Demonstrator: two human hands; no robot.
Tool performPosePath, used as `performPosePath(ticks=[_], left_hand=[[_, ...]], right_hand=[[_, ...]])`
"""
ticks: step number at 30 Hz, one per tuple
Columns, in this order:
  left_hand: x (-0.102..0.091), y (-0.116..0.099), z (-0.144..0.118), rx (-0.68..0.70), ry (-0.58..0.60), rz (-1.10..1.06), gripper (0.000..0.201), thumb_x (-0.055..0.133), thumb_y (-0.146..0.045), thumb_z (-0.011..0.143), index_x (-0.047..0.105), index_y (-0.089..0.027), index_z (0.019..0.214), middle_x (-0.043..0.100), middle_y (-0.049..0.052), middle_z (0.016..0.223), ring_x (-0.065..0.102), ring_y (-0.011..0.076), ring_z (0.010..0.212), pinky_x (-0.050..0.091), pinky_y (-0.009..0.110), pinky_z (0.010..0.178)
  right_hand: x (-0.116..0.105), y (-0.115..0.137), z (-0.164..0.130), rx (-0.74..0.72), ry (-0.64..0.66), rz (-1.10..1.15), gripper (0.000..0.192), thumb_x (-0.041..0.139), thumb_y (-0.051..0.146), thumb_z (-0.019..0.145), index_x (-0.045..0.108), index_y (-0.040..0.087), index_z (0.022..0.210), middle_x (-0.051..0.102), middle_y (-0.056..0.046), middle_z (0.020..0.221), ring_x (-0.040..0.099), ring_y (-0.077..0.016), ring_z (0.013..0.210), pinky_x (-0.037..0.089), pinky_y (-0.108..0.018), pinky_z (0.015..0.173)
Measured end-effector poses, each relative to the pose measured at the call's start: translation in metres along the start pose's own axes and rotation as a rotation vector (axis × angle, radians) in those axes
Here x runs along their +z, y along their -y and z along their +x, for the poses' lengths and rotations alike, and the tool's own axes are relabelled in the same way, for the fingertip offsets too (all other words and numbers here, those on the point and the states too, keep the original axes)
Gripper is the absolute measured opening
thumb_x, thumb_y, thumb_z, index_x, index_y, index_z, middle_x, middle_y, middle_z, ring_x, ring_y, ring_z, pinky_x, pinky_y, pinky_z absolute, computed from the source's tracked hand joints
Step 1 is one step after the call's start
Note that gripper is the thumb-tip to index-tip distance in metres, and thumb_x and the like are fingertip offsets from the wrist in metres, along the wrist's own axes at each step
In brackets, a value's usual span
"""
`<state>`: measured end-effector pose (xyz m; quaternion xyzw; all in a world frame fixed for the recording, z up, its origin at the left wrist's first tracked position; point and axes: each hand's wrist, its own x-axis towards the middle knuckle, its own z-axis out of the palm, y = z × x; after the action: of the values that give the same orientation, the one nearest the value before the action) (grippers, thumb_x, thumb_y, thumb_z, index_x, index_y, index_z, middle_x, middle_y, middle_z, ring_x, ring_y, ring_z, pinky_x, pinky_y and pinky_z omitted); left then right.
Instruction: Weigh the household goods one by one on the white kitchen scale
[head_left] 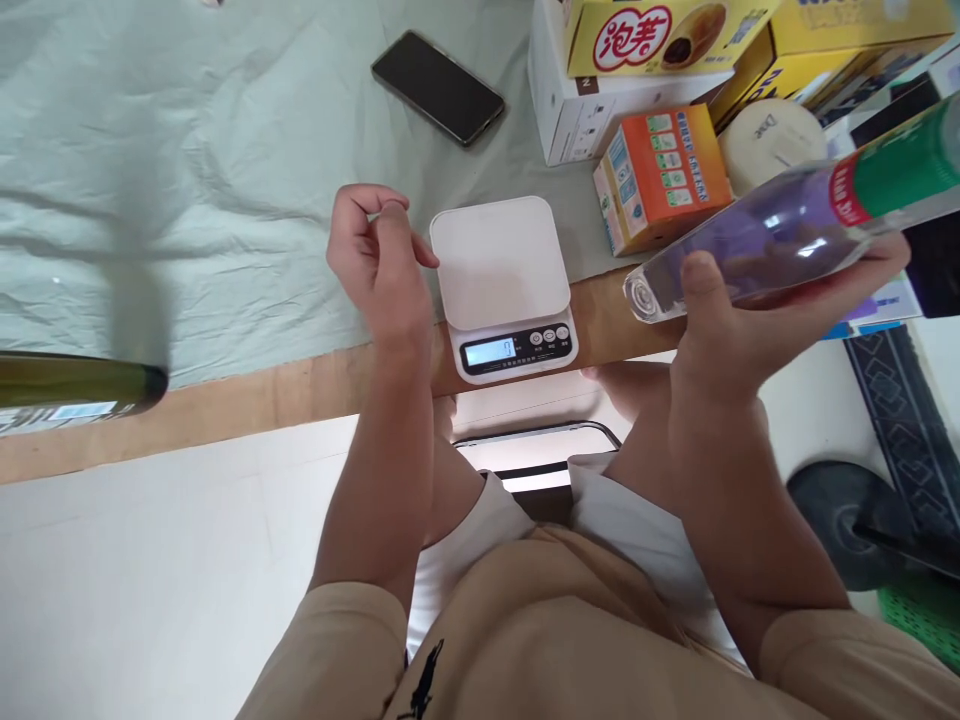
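Observation:
A white digital kitchen scale (501, 265) stands at the table's front edge, its bare platform above a lit display that appears to read 0. Beside its left rim is my left hand (381, 250), fingers curled in, with no object visible in it. My right hand (724, 330) is wrapped round a clear bottle (772, 240) with a green and red label. The bottle lies tilted across my palm, its base toward the scale and its upper end cut off by the right picture edge. Its contents are hard to make out.
A black phone (439, 87) lies behind the scale. At the back right are an orange box (664, 175), a yellow carton (664, 35) and a round Dove container (776, 145). A dark olive-green bottle (75, 385) juts in at the left edge.

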<state>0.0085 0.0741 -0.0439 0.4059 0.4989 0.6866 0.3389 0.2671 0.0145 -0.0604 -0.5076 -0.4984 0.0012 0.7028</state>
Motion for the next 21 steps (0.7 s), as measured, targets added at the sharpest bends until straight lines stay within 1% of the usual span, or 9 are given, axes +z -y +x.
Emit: performPosePath(ticks=[1,2,6,10,13,15,18,20,21], left_hand=[[0.000,0.000,-0.001,0.022,0.010,-0.010,0.035,0.040,0.003,0.099,0.049,-0.019,0.073,0.035,-0.007,0.052,0.044,0.0065,0.041,0.026,0.031,0.051],[0.000,-0.001,-0.002,0.043,0.022,-0.021,0.036,0.039,0.002,0.100,0.050,-0.018,0.071,0.037,-0.005,0.054,0.044,0.0064,0.042,0.026,0.031,0.051],[0.003,-0.006,-0.009,0.086,0.069,-0.029,0.041,0.039,-0.004,0.099,0.053,-0.016,0.062,0.042,-0.002,0.056,0.047,0.0063,0.045,0.028,0.030,0.052],[0.003,-0.004,-0.010,0.133,0.153,-0.023,0.040,0.045,-0.011,0.101,0.056,-0.016,0.063,0.050,-0.001,0.057,0.050,0.0074,0.049,0.031,0.030,0.052],[0.000,0.001,-0.007,0.152,0.224,-0.006,0.039,0.044,-0.012,0.103,0.057,-0.015,0.066,0.053,-0.001,0.059,0.050,0.0067,0.051,0.034,0.030,0.054],[-0.001,0.004,-0.006,0.130,0.231,-0.009,0.040,0.043,-0.009,0.103,0.057,-0.014,0.065,0.052,-0.001,0.059,0.050,0.0064,0.050,0.035,0.032,0.057],[-0.002,0.003,-0.008,0.078,0.195,-0.032,0.041,0.046,-0.007,0.102,0.056,-0.014,0.063,0.051,-0.001,0.058,0.050,0.0064,0.050,0.035,0.034,0.059],[-0.002,0.001,-0.009,0.090,0.191,-0.036,0.042,0.046,-0.009,0.102,0.058,-0.014,0.063,0.051,-0.001,0.057,0.051,0.0067,0.049,0.035,0.034,0.058],[-0.002,0.000,-0.009,0.103,0.193,-0.033,0.043,0.045,-0.010,0.103,0.059,-0.014,0.062,0.050,-0.001,0.056,0.051,0.0067,0.049,0.035,0.034,0.057]], right_hand=[[0.002,0.000,-0.003,-0.003,-0.031,-0.016,0.072,0.092,0.043,0.054,0.052,0.022,0.110,0.049,-0.003,0.107,0.056,-0.0171,0.102,0.051,-0.041,0.105],[0.003,0.000,-0.006,0.009,-0.028,-0.034,0.074,0.092,0.043,0.052,0.052,0.022,0.110,0.050,-0.003,0.107,0.056,-0.0168,0.101,0.051,-0.041,0.103],[0.005,-0.004,-0.008,-0.009,-0.036,-0.107,0.074,0.093,0.040,0.050,0.052,0.021,0.108,0.051,-0.004,0.105,0.054,-0.0174,0.101,0.048,-0.042,0.106],[0.006,-0.013,-0.007,-0.080,-0.024,-0.093,0.072,0.093,0.035,0.053,0.054,0.021,0.112,0.050,-0.003,0.107,0.054,-0.0153,0.100,0.050,-0.038,0.101],[0.007,-0.018,-0.007,-0.053,0.001,-0.075,0.072,0.091,0.034,0.057,0.051,0.021,0.116,0.051,-0.003,0.110,0.056,-0.0146,0.102,0.051,-0.036,0.097],[0.007,-0.020,-0.008,-0.024,0.006,-0.084,0.072,0.090,0.031,0.059,0.050,0.021,0.118,0.052,-0.004,0.112,0.057,-0.0152,0.106,0.052,-0.036,0.096],[0.006,-0.022,-0.008,-0.086,0.010,-0.101,0.075,0.090,0.027,0.058,0.052,0.022,0.122,0.052,-0.004,0.115,0.056,-0.0168,0.116,0.051,-0.035,0.101],[0.006,-0.019,-0.005,-0.184,0.028,-0.093,0.079,0.089,0.025,0.060,0.053,0.025,0.130,0.052,-0.003,0.122,0.054,-0.0174,0.123,0.045,-0.037,0.112],[0.004,-0.016,-0.003,-0.203,0.025,-0.081,0.082,0.090,0.027,0.059,0.053,0.026,0.133,0.051,-0.003,0.128,0.053,-0.0186,0.127,0.041,-0.039,0.117]])
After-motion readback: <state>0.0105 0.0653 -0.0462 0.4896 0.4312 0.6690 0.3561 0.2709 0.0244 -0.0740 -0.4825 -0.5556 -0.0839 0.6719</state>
